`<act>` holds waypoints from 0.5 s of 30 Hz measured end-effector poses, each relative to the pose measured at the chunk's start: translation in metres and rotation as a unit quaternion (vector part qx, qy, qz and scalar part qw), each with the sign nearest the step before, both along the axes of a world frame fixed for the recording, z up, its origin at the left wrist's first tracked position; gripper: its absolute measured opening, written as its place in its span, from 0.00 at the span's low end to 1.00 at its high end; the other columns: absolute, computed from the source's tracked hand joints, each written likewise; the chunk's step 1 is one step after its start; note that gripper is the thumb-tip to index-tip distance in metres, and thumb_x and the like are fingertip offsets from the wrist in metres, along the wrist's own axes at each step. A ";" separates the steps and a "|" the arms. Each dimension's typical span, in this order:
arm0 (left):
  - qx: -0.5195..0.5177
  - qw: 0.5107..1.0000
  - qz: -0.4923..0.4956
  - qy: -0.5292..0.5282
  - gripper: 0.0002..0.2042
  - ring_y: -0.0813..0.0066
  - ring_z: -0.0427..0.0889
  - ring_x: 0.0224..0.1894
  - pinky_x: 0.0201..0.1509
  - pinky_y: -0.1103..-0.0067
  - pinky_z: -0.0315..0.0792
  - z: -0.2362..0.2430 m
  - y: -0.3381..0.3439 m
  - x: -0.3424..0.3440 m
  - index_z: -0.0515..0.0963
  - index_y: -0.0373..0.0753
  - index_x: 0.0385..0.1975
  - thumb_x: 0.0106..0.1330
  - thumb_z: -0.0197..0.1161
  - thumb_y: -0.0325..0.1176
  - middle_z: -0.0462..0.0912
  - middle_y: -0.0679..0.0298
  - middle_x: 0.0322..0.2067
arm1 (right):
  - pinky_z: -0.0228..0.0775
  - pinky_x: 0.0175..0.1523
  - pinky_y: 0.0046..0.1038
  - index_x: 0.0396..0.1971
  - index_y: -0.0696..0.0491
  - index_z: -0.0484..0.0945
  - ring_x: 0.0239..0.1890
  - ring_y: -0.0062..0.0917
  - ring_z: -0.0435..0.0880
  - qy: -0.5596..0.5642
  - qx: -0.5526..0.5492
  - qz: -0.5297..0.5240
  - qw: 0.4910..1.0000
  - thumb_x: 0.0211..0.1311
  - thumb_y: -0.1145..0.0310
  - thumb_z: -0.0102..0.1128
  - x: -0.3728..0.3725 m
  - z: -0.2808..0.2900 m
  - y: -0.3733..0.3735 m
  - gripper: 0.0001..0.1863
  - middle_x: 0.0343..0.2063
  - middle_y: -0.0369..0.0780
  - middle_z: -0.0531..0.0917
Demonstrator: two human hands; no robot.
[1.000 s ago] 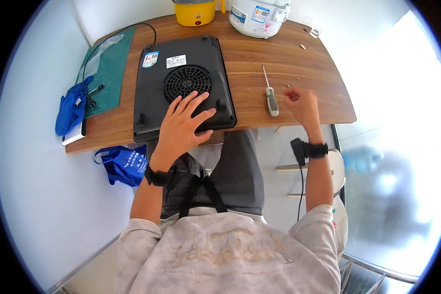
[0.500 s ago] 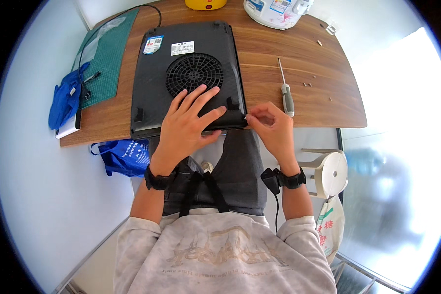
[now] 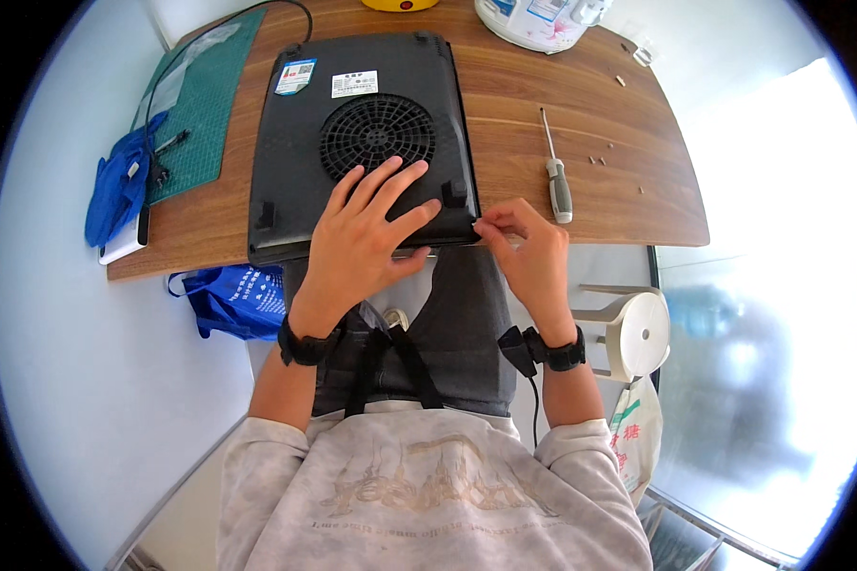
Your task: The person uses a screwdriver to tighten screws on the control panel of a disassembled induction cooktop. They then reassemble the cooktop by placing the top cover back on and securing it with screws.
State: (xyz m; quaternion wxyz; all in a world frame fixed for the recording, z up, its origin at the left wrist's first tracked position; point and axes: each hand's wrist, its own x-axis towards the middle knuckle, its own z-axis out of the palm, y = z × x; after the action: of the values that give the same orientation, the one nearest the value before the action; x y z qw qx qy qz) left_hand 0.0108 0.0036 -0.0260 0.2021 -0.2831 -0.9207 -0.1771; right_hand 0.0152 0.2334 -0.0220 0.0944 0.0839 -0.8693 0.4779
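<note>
A black induction cooker (image 3: 300,143) lies bottom up on the wooden table, its round vent grille (image 3: 377,138) and two stickers showing. My left hand (image 3: 364,226) rests on its near part with fingers spread, the fingertips at the grille's near edge. At the cooker's near right corner, my right hand (image 3: 526,249) is closed in a pinch of thumb and forefinger. A tiny pale bit shows at those fingertips, too small to name. To the right of the cooker lies a screwdriver (image 3: 558,190) with a grey handle, its shaft pointing away from me.
Several small screws (image 3: 602,160) lie scattered right of the screwdriver. A white appliance (image 3: 533,24) and a yellow one (image 3: 400,5) stand at the far edge. On the left are a green cutting mat (image 3: 205,143), a blue cloth (image 3: 119,190) and a black cord. A stool (image 3: 638,338) stands below right.
The view has shifted slightly. Both hands keep nearly the same place on the cooker, the right still pinching at its corner.
</note>
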 end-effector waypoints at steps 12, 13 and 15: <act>0.012 1.000 -0.012 -0.014 0.22 0.60 0.66 0.73 0.76 0.59 0.58 -0.001 -0.003 0.002 0.83 0.52 0.51 0.53 0.75 0.40 0.70 0.64 0.70 | 0.78 0.40 0.30 0.38 0.59 0.85 0.31 0.33 0.90 -0.039 0.025 0.001 0.999 0.61 0.73 0.69 -0.004 0.006 -0.004 0.07 0.27 0.47 0.87; 0.011 1.000 -0.011 -0.015 0.22 0.61 0.66 0.73 0.77 0.60 0.58 -0.001 -0.003 0.002 0.83 0.52 0.51 0.54 0.75 0.40 0.70 0.64 0.70 | 0.78 0.40 0.30 0.38 0.59 0.85 0.31 0.34 0.89 -0.040 0.025 0.000 0.999 0.62 0.73 0.69 -0.004 0.006 -0.004 0.07 0.27 0.47 0.87; 0.010 1.000 -0.012 -0.016 0.22 0.61 0.65 0.73 0.77 0.60 0.57 -0.004 -0.004 0.002 0.82 0.53 0.51 0.54 0.75 0.41 0.69 0.65 0.70 | 0.78 0.40 0.30 0.38 0.58 0.85 0.31 0.35 0.89 -0.041 0.026 -0.004 0.999 0.62 0.73 0.69 -0.003 0.004 -0.004 0.07 0.28 0.46 0.87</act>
State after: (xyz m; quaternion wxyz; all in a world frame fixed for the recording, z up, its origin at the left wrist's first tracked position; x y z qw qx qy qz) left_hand 0.0123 0.0001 -0.0296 0.1879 -0.2895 -0.9185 -0.1931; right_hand 0.0119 0.2298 -0.0182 0.0585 0.0629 -0.8848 0.4581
